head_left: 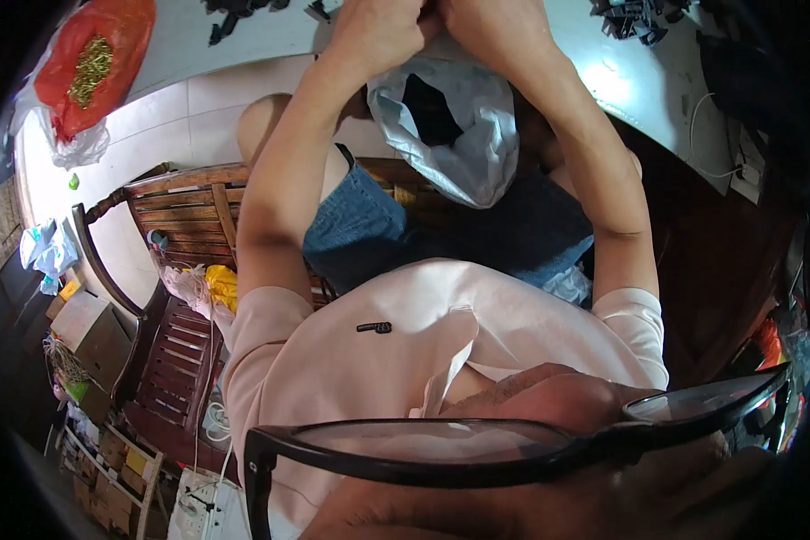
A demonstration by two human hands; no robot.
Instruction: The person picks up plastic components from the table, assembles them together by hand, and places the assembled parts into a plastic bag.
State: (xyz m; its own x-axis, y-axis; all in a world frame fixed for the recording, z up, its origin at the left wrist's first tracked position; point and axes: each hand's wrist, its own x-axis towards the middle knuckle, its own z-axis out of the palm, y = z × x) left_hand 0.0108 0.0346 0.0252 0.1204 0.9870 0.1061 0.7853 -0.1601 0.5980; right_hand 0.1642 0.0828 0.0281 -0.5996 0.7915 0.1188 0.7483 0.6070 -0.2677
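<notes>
My left hand [382, 34] and my right hand [495, 29] meet over the near edge of the white table [270, 40], at the top of the view. Both look closed, with the fingers curled in toward each other. The upper edge of the picture cuts off the fingertips, so whatever they hold is hidden. Just below the hands, a white plastic sack [486, 162] hangs open between my knees, with something black [430, 110] inside. Black plastic parts lie on the table to the left [234, 16] and in a pile to the right [639, 16].
At the table's left, a red plastic bag [121, 36] holds many small gold-coloured metal pieces [90, 74]. A white cable [693, 126] runs off the right side. I sit on a wooden slatted bench [189, 216]; cardboard boxes [90, 328] and a power strip [198, 506] are at lower left.
</notes>
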